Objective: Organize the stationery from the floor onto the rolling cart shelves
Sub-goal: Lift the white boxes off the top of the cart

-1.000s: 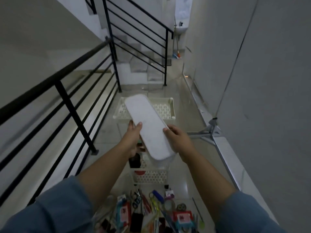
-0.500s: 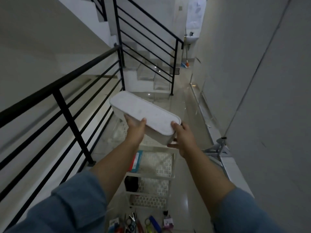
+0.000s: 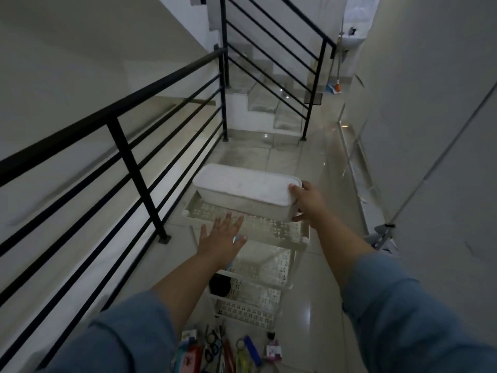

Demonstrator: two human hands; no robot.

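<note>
Now the long white plastic box (image 3: 242, 192) lies over the top shelf of the white rolling cart (image 3: 269, 231); right hand (image 3: 309, 203) fingers clamp its 3 o'clock end, left hand (image 3: 220, 238) fingers spread apart. Colourful stationery (image 3: 228, 351) at 6 o'clock is cut off.

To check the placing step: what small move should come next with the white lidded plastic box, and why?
Probably let the right hand release the white lidded plastic box: it seems to rest on the white perforated rolling cart's top shelf, the left hand is open, and stationery waits on the floor.
</note>
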